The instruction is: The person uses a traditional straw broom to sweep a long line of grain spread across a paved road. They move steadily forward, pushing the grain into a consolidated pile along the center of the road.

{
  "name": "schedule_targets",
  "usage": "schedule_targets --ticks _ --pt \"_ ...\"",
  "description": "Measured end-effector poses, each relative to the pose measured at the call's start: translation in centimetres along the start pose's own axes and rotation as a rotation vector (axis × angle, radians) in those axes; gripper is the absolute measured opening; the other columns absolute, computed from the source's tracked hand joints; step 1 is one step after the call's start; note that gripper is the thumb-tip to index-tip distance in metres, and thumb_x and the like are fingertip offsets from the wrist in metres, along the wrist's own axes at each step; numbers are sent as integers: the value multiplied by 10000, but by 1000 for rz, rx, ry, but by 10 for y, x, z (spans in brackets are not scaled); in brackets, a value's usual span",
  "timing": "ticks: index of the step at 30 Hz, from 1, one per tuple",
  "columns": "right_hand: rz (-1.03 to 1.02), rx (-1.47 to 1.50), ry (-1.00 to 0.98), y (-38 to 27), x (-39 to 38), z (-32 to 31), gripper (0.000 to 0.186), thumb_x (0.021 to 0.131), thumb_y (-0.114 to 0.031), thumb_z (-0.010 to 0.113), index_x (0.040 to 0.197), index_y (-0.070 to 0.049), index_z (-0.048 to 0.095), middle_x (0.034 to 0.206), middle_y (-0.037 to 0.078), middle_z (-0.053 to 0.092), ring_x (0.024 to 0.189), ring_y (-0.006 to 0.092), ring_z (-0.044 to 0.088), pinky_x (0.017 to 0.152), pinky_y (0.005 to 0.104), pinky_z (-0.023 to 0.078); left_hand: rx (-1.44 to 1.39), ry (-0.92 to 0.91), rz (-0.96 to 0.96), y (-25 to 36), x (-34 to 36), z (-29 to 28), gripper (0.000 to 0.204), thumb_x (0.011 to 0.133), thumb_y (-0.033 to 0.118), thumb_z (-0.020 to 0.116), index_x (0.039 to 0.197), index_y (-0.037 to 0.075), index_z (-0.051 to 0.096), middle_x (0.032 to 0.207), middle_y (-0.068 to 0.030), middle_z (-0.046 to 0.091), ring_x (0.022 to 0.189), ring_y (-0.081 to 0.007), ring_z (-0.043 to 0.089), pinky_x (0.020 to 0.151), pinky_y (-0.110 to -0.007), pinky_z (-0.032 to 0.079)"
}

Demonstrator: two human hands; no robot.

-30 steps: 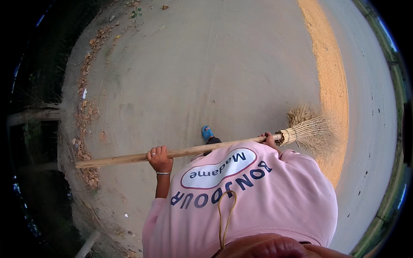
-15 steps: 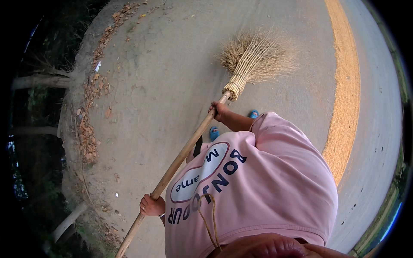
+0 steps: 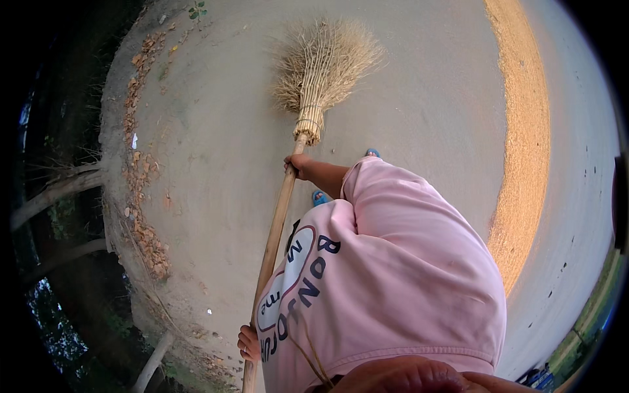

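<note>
A long twig broom [image 3: 321,72] reaches away from me, its bristles fanned out on the ground. Wire binds the bundle where it meets the wooden handle [image 3: 278,219]. Low on that handle, just behind the bundle, my right hand [image 3: 299,166] is closed around it with the arm stretched forward. My left hand [image 3: 248,343], a ring on one finger, grips the handle farther back, close by my left side. Part of the left hand and its forearm are hidden by my pink shirt [image 3: 400,275].
A long strip of golden grain [image 3: 524,144] lies along the pavement on the right. Dry leaves [image 3: 141,177] line the left edge, beside tree trunks [image 3: 56,196]. My feet in blue sandals [image 3: 319,198] show beyond the shirt.
The broom head has swung left and a little farther forward, and the handle stands straighter in view. My right hand moved left with it; my left hand shifted right and closer to my body.
</note>
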State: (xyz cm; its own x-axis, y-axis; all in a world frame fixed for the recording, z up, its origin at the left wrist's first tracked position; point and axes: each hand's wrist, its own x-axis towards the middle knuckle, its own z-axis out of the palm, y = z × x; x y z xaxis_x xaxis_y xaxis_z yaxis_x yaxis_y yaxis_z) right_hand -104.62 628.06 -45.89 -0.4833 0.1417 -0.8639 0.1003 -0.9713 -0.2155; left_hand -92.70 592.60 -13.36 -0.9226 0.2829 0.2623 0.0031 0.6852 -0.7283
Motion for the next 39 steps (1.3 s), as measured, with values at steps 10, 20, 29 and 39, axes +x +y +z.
schedule_targets --ticks 10,20,29,39 --pt "-219 684 119 -57 -19 -186 86 779 -26 484 838 -16 422 618 78 464 525 196 505 503 345 488 -181 466 534 94 133 -3 133 749 230 454 632 199 398 610 37 388 684 -79 485 652 -255 325" --pt "-368 1142 505 -58 -116 -348 42 791 -77 437 762 -61 411 594 56 419 522 202 431 510 342 437 -687 682 880 265 193 -77 133 621 152 542 607 158 410 601 7 388 643 -140 463 629 -285 328" --pt "-426 1032 606 -1 -124 -377 124 787 -177 401 727 -74 368 578 100 436 547 264 460 531 416 435 -1021 538 1083 321 210 -73 212 462 24 532 645 98 456 646 -42 441 672 -227 457 675 -344 342" --pt "-464 848 561 -100 -105 -413 153 811 -192 376 745 -54 375 611 124 467 594 315 497 577 463 445 -1077 447 928 363 215 -59 184 523 18 547 649 111 451 657 -29 442 704 -206 465 689 -346 348"
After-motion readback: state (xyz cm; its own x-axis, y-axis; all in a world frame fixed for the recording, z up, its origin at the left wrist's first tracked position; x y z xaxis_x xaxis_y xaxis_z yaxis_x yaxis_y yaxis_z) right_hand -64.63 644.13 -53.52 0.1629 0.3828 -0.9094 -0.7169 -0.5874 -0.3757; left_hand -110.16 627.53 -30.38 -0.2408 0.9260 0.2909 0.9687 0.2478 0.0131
